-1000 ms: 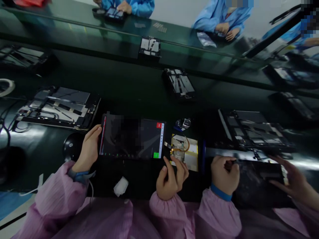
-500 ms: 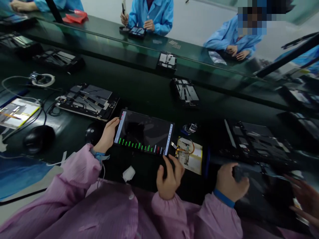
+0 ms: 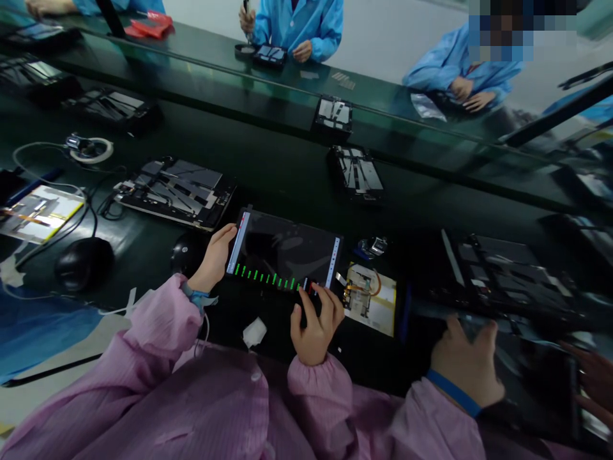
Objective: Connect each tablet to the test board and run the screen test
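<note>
A lit tablet screen (image 3: 287, 249) with green bars along its lower edge sits in front of me, tilted a little. My left hand (image 3: 215, 259) grips its left edge, the fingers partly hidden behind it. At the lower right corner, the fingertips of my right hand (image 3: 316, 322) touch the glass, fingers spread and holding nothing. Just right of the screen lies a bare battery and circuit board assembly (image 3: 371, 299) with an orange ribbon cable. A small white scrap (image 3: 254, 333) lies below the screen.
Black mice (image 3: 186, 252) and an opened tablet (image 3: 177, 190) lie to the left, among cables. More opened tablets (image 3: 357, 172) stand further back. On the right, a co-worker's hand (image 3: 467, 361) holds a dark panel (image 3: 531, 383). People in blue sit across the bench.
My right hand has moved left along the screen's lower edge, its fingertips now over the bars. My left hand keeps its hold. The view has shifted slightly.
</note>
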The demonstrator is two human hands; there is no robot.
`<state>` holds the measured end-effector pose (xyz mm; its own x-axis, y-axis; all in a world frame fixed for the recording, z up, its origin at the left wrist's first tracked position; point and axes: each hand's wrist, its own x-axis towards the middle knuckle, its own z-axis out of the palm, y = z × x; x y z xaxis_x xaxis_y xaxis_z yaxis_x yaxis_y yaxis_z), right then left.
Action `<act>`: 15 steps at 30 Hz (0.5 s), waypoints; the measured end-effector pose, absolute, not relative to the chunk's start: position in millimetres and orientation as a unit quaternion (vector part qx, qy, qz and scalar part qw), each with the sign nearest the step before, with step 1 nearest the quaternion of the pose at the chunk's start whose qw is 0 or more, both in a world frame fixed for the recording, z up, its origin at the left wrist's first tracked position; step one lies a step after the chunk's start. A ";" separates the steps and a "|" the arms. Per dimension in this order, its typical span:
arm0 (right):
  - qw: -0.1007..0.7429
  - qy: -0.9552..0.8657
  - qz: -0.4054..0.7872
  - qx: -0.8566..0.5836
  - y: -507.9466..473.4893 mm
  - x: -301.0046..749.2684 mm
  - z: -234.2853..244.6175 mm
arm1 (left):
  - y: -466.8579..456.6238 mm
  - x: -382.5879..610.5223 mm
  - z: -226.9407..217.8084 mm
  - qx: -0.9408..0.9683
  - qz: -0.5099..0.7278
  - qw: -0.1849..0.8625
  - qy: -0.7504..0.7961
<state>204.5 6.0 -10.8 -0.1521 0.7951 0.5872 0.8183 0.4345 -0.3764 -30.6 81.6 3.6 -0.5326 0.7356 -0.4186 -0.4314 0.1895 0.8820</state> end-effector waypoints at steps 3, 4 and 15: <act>0.363 -0.760 -0.025 -0.538 4.7 202.8 -9.9 | 81.4 -31.2 1.9 0.123 0.628 0.472 0.606; 0.371 -0.756 -0.027 -0.539 2.3 202.8 -9.1 | 81.4 -31.4 1.2 0.122 0.630 0.472 0.604; 0.394 -0.814 0.205 -0.375 -46.6 161.7 7.7 | 88.7 -32.8 3.2 0.174 0.636 0.480 0.579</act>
<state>161.7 -46.6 7.7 -0.4083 0.7713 0.4883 0.4485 0.6354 -0.6286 -32.8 88.7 3.2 -0.4785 0.8118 -0.3348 -0.4096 0.1309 0.9028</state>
